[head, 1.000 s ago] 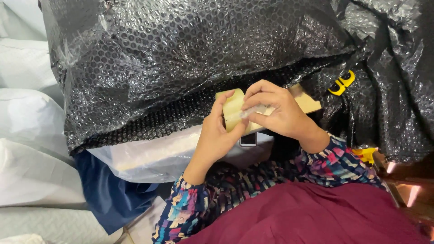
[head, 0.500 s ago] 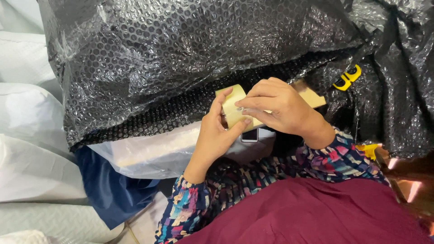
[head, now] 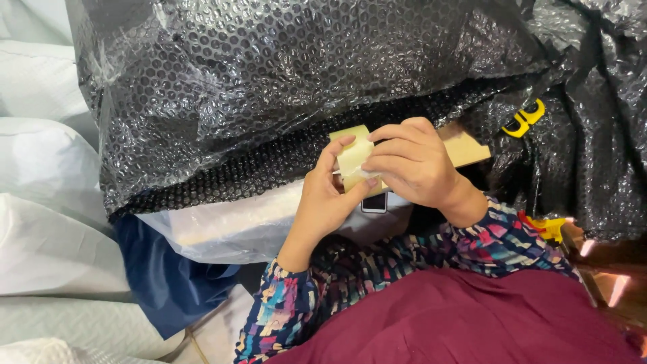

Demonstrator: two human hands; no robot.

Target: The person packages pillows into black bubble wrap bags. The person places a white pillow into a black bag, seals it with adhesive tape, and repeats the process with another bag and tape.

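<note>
- Left hand [head: 323,202] and right hand [head: 414,165] both closed on a small pale-yellow tape roll [head: 354,158], held up in front of the chest, just below the edge of the black bubble wrap [head: 283,81].
- Left grip: thumb up the near face, fingers tucked behind. Right grip: fingers curled over the top and right side, so most of the roll is covered.
- Handling guess: light, stiff ring with slick tape layers; best taken by the outer rim or through the core (the loose end is probably sticky, and I can't see where it is).
- A tan cardboard piece [head: 465,148] pokes out behind the right hand; contact with the roll is unclear.
- Bubble wrap looks soft, crinkly and easy to tear, draped over a bulky load.
- No clear surface in view: white plastic-wrapped bundles [head: 47,222] at left, dark blue fabric [head: 168,276] beneath them, and a small phone-like item [head: 375,202] under the hands.
- Yellow scissor handles [head: 524,119] on the wrap at right, well apart from both hands.
- Cramped, cluttered packing spot.
</note>
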